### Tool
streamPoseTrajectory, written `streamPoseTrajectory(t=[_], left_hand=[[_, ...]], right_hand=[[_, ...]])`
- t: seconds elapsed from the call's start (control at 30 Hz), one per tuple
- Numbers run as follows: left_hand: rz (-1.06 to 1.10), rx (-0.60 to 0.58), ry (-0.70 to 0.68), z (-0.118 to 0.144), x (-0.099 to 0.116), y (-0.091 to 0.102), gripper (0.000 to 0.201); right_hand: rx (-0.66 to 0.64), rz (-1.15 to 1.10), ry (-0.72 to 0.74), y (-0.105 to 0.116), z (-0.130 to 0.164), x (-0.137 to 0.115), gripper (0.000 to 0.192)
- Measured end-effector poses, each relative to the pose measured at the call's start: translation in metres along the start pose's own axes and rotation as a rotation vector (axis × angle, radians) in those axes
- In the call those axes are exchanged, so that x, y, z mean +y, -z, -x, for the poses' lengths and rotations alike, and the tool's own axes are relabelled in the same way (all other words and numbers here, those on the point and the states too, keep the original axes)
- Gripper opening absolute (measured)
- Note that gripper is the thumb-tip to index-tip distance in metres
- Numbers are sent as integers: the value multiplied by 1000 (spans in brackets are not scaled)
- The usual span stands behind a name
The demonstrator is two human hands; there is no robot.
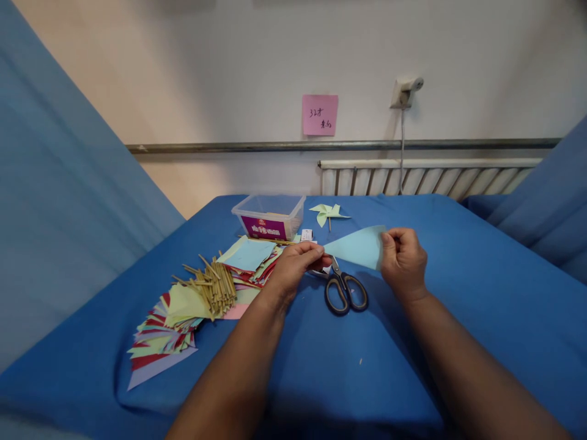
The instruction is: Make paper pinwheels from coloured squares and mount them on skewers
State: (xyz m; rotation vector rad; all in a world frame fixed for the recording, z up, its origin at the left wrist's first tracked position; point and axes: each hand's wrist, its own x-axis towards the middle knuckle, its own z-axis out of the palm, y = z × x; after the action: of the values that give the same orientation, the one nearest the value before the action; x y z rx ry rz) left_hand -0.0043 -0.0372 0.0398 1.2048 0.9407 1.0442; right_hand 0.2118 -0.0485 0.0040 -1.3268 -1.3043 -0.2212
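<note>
Light blue triangular sheet of thin paper (358,246) spread between your left hand (296,264) and right hand (406,264)

You are working over a table covered in smooth blue cloth (316,373), set against a pale plastered wall (229,79). Along that wall run a grey metal pipe (266,147) and, to the right, a white ribbed radiator (426,176), with a square pink paper note (320,115) above the pipe. Light blue fabric curtains (68,183) hang on both sides.

To your right, blue cloth runs from your hand to the table's edge; more lies before you, between your forearms. Your left side is crowded: a fanned pile of multicoloured paper pieces (158,345), a heap of short tan sticks (222,287) and a stack of coloured paper squares (250,253). Behind the stack stands a clear plastic tub with a purple label (293,215); a pale green paper pinwheel (326,213) lies near the far edge. Scissors with black and tan handles (340,282) lie just below the sheet, handles toward you, blades partly hidden by your left fingers.

The sheet is in the air above the cloth, narrow at the left and widening rightward, its surface plain. Your left thumb and fingers pinch its point; your right thumb and curled fingers grip its broad end.
</note>
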Motion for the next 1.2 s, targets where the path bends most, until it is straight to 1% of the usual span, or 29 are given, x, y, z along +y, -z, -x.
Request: streamPoseTrajectory(t=[0.13,0.27,0.33,0.37,0.4,0.53,0.63,0.73,0.8,0.87,1.0,1.13,1.2], left_hand=[[28,-25,-2,0,2,0,28],[201,32,-12,-2,-4,-4,38],[295,4,-31,-2,-9,-10,42],[320,-34,-31,-1,-12,-15,42],[345,-41,-35,-1,-15,-20,42],[414,66,-18,2,-24,-41,39],[424,135,0,4,-30,-53,44],[394,152,-36,4,-36,-59,46],[380,164,-47,3,-39,-59,44],[358,195,-22,2,-41,-56,40],[283,301,21,-3,-42,-43,33],[195,370,-21,-6,-38,-31,34],[191,399,-49,-7,-33,-24,34]], right_hand=[[5,-42,-51,-1,-1,0,16],[39,-69,-108,-3,-1,1,18],[39,-84,-137,-5,1,0,18],[31,-94,-150,-6,2,-2,18],[16,-106,-159,-8,4,-4,18],[-51,-154,-171,-14,14,-19,18],[-77,-178,-164,-19,20,-30,17],[-94,-177,-156,-23,22,-35,17],[-96,-176,-144,-23,21,-35,17],[-95,-173,-137,-23,20,-33,17],[-81,-143,-157,-20,14,-26,17],[-92,-136,-174,-19,11,-21,17],[-97,-138,-182,-18,10,-20,17]])
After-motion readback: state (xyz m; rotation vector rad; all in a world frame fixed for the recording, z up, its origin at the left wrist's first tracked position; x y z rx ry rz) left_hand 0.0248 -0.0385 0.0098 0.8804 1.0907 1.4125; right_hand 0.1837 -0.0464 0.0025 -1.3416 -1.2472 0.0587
